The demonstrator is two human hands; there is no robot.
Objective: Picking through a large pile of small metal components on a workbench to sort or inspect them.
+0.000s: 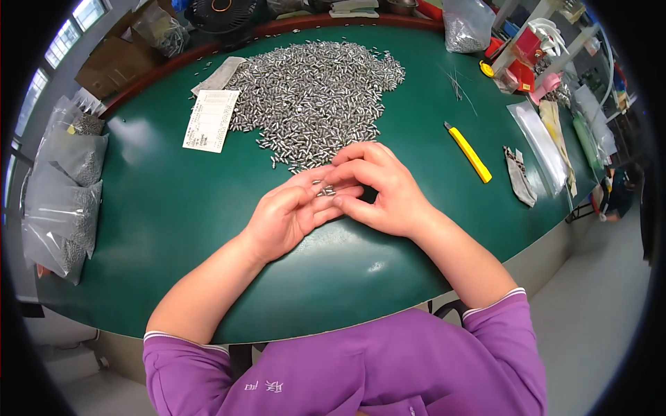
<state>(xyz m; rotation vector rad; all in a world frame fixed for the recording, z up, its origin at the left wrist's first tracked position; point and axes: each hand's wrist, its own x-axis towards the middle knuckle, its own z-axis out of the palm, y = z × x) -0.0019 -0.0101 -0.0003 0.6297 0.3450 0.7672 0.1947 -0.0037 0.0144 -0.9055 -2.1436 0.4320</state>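
Note:
In front of me, at the near edge of a large heap of small silvery metal pins [312,90], both my hands are close together. My left hand [281,216] lies palm up, cupping several loose metal pins [327,191] on its fingers. Over it, from the right, reaches my right hand [388,191], its fingers bent and its thumb apart from them. The right thumb tip is beside the pins in the left hand; whether it touches them I cannot tell. No pin shows between the right fingers.
A printed paper card [211,121] and a grey cloth strip [223,73] lie left of the heap. A yellow utility knife [472,154] and thin wires [456,84] lie to the right. Filled clear bags [66,201] line the left edge; another bag [466,28] stands far right.

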